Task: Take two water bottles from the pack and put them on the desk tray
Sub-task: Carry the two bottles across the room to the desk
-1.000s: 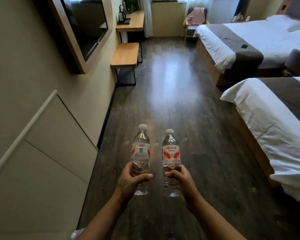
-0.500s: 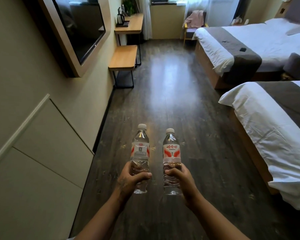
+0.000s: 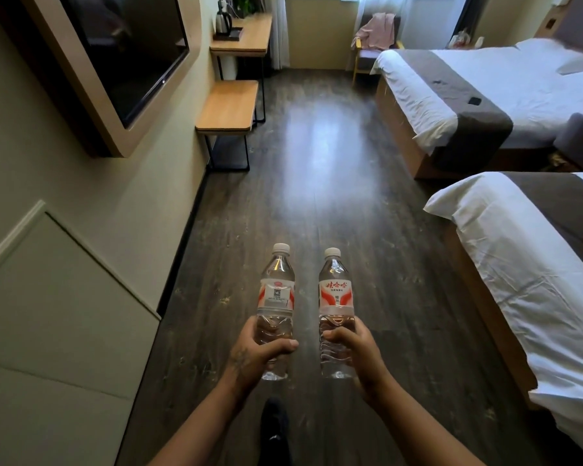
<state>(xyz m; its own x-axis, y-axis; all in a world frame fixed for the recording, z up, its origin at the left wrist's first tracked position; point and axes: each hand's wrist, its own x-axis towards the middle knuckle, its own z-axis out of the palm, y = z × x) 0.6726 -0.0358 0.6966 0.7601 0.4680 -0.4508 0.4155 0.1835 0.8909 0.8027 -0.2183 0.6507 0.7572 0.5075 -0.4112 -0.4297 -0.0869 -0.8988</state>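
I hold two clear water bottles with white caps and red-and-white labels upright in front of me, over the dark wood floor. My left hand (image 3: pixel 253 356) grips the lower part of the left bottle (image 3: pixel 276 294). My right hand (image 3: pixel 359 353) grips the lower part of the right bottle (image 3: pixel 335 297). The bottles stand side by side with a small gap between them. Far ahead on the left stands the wooden desk (image 3: pixel 249 38), with a dark tray (image 3: pixel 231 35) and a kettle (image 3: pixel 223 21) on it. The pack is out of view.
A low wooden bench (image 3: pixel 228 107) stands against the left wall before the desk. A wall-mounted TV (image 3: pixel 128 52) hangs on the left. Two beds (image 3: pixel 532 264) line the right side. A chair with pink cloth (image 3: pixel 376 31) is at the far end. My dark shoe (image 3: pixel 275 428) shows below.
The view has advanced along the floor toward the desk; the bench and beds appear nearer. Both hands keep the bottles upright in the same grip. A shoe has come into view.
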